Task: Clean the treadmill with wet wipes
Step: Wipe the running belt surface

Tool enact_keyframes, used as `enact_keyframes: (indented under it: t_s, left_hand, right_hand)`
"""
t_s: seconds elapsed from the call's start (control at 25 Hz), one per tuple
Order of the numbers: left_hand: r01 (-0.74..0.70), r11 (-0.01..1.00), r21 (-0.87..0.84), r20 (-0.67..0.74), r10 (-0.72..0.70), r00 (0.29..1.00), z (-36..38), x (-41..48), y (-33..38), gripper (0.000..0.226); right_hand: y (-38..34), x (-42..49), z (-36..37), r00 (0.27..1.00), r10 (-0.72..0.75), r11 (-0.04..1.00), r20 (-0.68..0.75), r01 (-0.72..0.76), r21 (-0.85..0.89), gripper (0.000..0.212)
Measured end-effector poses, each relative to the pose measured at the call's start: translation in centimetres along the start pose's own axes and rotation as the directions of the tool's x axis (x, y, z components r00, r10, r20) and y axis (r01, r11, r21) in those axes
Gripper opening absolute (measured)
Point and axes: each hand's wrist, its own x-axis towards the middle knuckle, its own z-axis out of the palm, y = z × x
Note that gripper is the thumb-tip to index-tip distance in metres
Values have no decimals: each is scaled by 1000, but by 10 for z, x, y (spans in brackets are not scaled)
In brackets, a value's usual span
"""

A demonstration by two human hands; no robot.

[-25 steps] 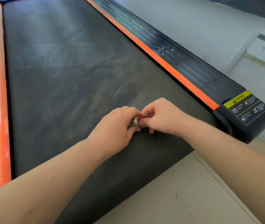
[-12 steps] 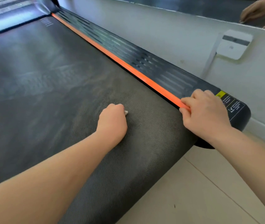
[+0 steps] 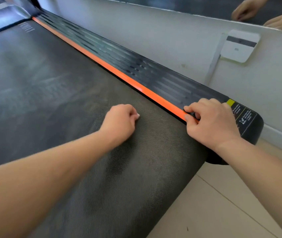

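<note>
The treadmill filled the view, its dark belt running from 6 o'clock up toward 11 o'clock, with the rear roller end nearest the person. The left hand rested on the belt near the middle of the frame, its grip clenched round a wadded wipe. Only a small white corner showed, at the fist's 2 o'clock. The right hand sat at 3 o'clock on the rear end of the side rail, its grip grasping the edge where the orange strip ended, just beside the warning label.

The step in hand looked like scrubbing the belt while braced on the rail. To do it well, the wipe probably needed opening out, since a tight wad touches little of the textured weave. Long overlapping strokes toward 11 o'clock, with flat fingers and steady pressure, should lift the grey smears visible farther up the belt. The bracing hand was well placed. It should hold firm so that the belt cannot slide underfoot of the pressure.
</note>
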Motion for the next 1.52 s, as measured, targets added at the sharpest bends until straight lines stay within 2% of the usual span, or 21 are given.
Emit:
enact_keyframes:
  t_s: [0.08, 0.16, 0.2, 0.24, 0.4, 0.48, 0.56, 0.64, 0.68, 0.76, 0.84, 0.92, 1.0, 1.16, 1.2, 1.28, 1.36, 1.44, 1.52]
  left_hand:
    - [56, 997, 57, -49, -53, 997, -9, 33, -13, 16]
    - [229, 967, 112, -89, -220, 971, -14, 57, -16, 15]
    - [272, 953, 137, -92, -261, 961, -9, 60, -11, 15]
    - [255, 956, 142, -63, -248, 967, -2, 58, -3, 15]
    - [8, 997, 76, 121, -18, 993, 11, 33, 9, 11]
    - [54, 991, 122, 66, -62, 996, -1, 48, -1, 12]
    - [176, 966, 188, 4, -180, 984, -10, 61, -2, 13]
    - [217, 963, 161, 42, -227, 973, -3, 56, 11, 14]
    - [186, 977, 102, 96, -196, 976, 5, 47, 24, 13]
    - [39, 998, 38, 196, -46, 979, 18, 21, 48, 10]
    - [-74, 995, 66, 183, 61, 981, 18, 17, 51, 9]
    - [-2, 993, 120, 82, -8, 997, 9, 31, 44, 14]
    - [37, 990, 138, 64, -46, 997, 13, 26, 51, 16]
    - [-182, 980, 83, 187, 164, 968, 30, -11, 79, 14]
    - [-169, 980, 102, 178, 149, 973, 27, -6, 79, 15]
    - [-48, 990, 133, 144, 29, 989, 21, 11, 77, 17]
    - [35, 993, 109, 173, -54, 984, 22, 1, 91, 17]
    - [-106, 993, 54, 263, 88, 961, 32, -30, 114, 17]
    - [-253, 967, 14, 352, 232, 907, 32, -50, 120, 13]
  right_hand:
    - [1, -2, 1, 1000, 13, 1000, -14, -13, 0, 12]
    - [0, -3, 1, 999, 5, 1000, -40, -6, -13, 10]
    - [0, -2, 1, 999, 2, 1000, -41, -2, -18, 10]
    - [-1, -1, 2, 999, -2, 1000, -38, 1, -26, 10]
    - [-2, -3, 5, 999, 4, 998, -32, -6, -61, 15]
    - [-2, -4, 5, 999, 8, 997, -44, -11, -71, 20]
    - [-3, -3, 4, 999, 9, 997, -46, -13, -80, 26]
    - [-4, -1, 4, 999, -3, 996, -32, 0, -88, 29]
    - [-3, -1, 4, 1000, -5, 995, -23, 2, -98, 30]
    - [-1, -3, 4, 1000, 12, 994, -7, -12, -109, 28]
    - [0, -4, 2, 1000, 29, 995, -7, -29, -97, 25]
    - [-3, -4, 0, 1000, 29, 996, -7, -29, -79, 24]
    - [-6, -1, 0, 1000, 24, 996, 1, -24, -89, 25]
    - [-8, 1, 2, 999, 39, 993, 20, -36, -116, 31]
    - [-7, 1, 1, 999, 45, 992, 17, -42, -118, 34]
    - [-5, 1, 1, 998, 56, 993, 21, -53, -110, 37]
    - [-6, 1, 0, 997, 67, 993, 31, -63, -96, 35]
    - [-4, 3, -1, 995, 83, 994, 49, -79, -77, 31]
    - [-1, 3, -4, 993, 96, 995, 66, -94, -30, 31]
